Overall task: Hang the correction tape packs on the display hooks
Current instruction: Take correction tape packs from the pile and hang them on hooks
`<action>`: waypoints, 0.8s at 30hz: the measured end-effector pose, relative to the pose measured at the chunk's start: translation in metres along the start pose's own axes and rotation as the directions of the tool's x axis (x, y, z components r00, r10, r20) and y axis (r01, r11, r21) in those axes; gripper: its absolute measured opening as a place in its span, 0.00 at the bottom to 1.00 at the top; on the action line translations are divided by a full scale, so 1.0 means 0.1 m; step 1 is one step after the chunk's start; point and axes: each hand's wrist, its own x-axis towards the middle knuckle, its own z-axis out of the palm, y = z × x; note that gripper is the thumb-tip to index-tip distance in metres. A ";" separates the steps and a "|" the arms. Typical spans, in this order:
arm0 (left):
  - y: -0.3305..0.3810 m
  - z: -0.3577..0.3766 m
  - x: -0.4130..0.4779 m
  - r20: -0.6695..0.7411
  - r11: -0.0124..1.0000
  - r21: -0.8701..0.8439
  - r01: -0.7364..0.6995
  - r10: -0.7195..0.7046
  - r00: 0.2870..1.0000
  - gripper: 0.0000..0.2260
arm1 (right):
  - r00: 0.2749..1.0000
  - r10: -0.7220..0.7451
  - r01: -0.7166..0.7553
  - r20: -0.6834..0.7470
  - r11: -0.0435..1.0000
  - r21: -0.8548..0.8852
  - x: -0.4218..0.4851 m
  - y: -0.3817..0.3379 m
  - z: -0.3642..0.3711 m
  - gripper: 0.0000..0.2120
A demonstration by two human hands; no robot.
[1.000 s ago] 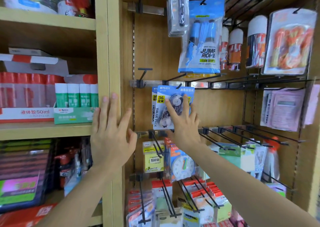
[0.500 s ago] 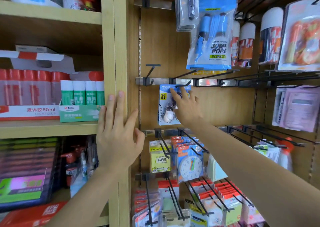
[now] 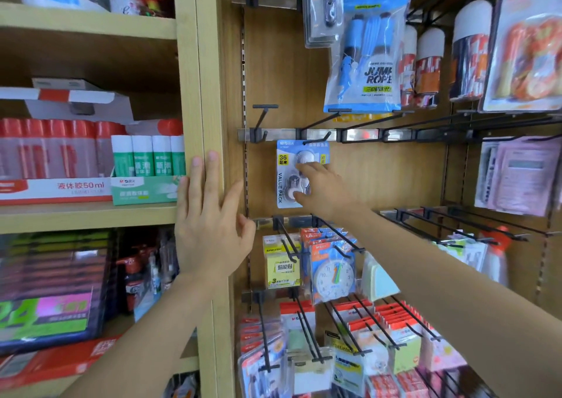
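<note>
Wooden shop shelving fills the view, with open shelves on the left and a back panel fitted with metal rails and black wire hooks on the right. A tall wooden upright (image 3: 209, 78) divides the two sections.

One blue correction tape pack (image 3: 284, 181), printed "36" and "VALUE PACK", hangs from a short display hook (image 3: 317, 139) on the middle rail (image 3: 282, 134), close against the back panel.

A person's right hand (image 3: 327, 192) reaches in from the lower right and touches the front of the pack. The forefinger lies over the upper clear blister and the thumb sits near the lower one. Both are gently curved; I cannot tell whether they grip the pack or only press on it.

A left hand (image 3: 209, 224) lies flat against the upright, fingers straight and spread, holding nothing.

Above the pack hangs a blue jump rope packet (image 3: 368, 63). Below it hang yellow sticky notes (image 3: 282, 266) and a toy clock (image 3: 333, 276). Green-labelled glue sticks (image 3: 146, 160) stand on the left shelf.
</note>
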 end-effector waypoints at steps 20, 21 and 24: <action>0.50 -1.02 -2.07 0.661 0.807 -0.465 0.364 0.044 0.749 0.11 | 0.997 0.038 -0.069 0.072 0.859 0.507 -3.03 -0.23 0.12 0.13; 0.54 -1.06 -2.30 0.712 0.803 -0.450 0.391 0.059 0.700 0.10 | 0.992 0.064 -0.109 0.107 0.859 0.500 -3.23 -0.21 0.23 0.12; 0.65 -1.11 -3.01 0.840 0.803 -0.366 0.470 0.067 0.538 0.10 | 0.956 0.160 -0.264 0.246 0.835 0.483 -3.82 -0.14 0.57 0.10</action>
